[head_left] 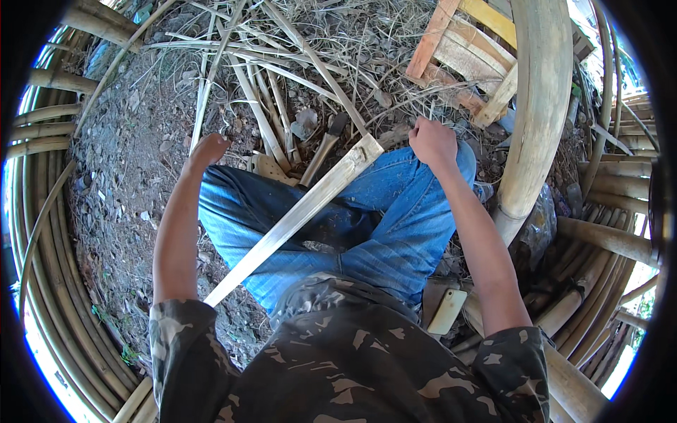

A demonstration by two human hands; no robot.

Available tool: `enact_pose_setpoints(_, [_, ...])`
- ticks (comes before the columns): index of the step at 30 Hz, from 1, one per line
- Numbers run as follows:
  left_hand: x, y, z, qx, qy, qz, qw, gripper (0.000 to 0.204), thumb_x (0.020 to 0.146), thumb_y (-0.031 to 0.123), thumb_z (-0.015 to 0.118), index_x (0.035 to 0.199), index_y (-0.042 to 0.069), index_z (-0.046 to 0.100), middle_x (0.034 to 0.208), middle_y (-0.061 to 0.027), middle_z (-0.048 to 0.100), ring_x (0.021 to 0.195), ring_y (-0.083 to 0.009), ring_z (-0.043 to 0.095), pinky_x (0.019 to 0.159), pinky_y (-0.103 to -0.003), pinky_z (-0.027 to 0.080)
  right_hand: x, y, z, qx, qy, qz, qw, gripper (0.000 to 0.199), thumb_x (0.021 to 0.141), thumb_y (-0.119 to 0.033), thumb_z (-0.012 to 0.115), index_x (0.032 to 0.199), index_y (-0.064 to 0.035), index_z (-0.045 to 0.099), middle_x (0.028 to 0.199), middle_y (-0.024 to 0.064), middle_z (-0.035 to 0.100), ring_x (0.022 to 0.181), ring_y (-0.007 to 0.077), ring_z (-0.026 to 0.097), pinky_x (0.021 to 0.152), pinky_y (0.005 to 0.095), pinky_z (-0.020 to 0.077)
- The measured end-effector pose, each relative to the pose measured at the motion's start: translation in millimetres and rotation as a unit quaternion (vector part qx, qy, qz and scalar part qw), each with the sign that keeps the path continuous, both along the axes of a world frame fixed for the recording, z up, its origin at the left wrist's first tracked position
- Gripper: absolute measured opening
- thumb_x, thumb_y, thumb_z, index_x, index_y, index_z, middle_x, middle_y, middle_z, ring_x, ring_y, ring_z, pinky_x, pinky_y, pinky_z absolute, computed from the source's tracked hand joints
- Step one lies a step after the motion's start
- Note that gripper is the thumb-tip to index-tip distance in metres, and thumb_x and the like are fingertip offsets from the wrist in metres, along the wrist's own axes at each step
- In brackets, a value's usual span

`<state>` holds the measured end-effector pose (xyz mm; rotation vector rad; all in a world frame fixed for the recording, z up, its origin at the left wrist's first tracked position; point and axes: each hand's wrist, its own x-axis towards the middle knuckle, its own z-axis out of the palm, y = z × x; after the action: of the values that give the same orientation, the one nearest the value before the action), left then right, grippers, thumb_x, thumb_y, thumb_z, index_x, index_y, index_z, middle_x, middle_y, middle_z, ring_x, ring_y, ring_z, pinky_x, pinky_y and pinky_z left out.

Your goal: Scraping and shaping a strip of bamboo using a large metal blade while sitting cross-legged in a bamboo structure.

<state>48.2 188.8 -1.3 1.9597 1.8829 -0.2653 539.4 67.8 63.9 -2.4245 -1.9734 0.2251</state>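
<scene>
A wide split-bamboo strip (300, 215) slants across my lap, its near end by my left elbow and its squared far end over my legs. My left hand (210, 149) is closed beyond my left knee, beside a thin pale bamboo strip (203, 99); whether it grips that strip is hidden. My right hand (431, 144) makes a fist at my right knee, with nothing showing in it. Between my legs lies a broad-bladed knife (323, 154) with a dark handle, next to a beige clog (271, 168). A long thin strip (314, 63) runs away from the wide strip's far end.
Tangled bamboo shavings (352, 32) and split strips cover the ground ahead. At the far right lies a wooden frame (469, 60) beside a thick bamboo post (532, 106). A pale phone (448, 311) rests by my right hip. Bamboo rails (53, 261) bound the left side.
</scene>
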Motion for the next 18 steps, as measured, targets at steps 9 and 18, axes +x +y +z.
enact_pose_setpoints(9, [-27.1, 16.7, -61.1, -0.076, 0.004, -0.188, 0.979, 0.029, 0.088, 0.030, 0.055, 0.097, 0.005, 0.068, 0.089, -0.0170, 0.069, 0.087, -0.0321, 0.066, 0.078, -0.042, 0.051, -3.8, 6.9, -2.0, -0.040, 0.005, -0.052, 0.998, 0.026, 0.086, -0.031, 0.057, 0.094, -0.0089, 0.068, 0.088, 0.0156, 0.070, 0.086, 0.0341, 0.067, 0.082, 0.0446, 0.0512])
enact_pose_setpoints(18, [14.1, -21.3, 23.2, 0.146, -0.350, 0.169, 0.910, 0.036, 0.091, 0.031, 0.056, 0.109, 0.001, 0.066, 0.090, -0.0133, 0.070, 0.084, -0.0220, 0.069, 0.075, -0.034, 0.052, -5.2, 6.3, 3.4, -0.025, 0.009, -0.030, 0.999, 0.029, 0.086, -0.028, 0.052, 0.091, -0.0040, 0.067, 0.086, 0.0187, 0.069, 0.085, 0.0345, 0.067, 0.080, 0.0451, 0.0522])
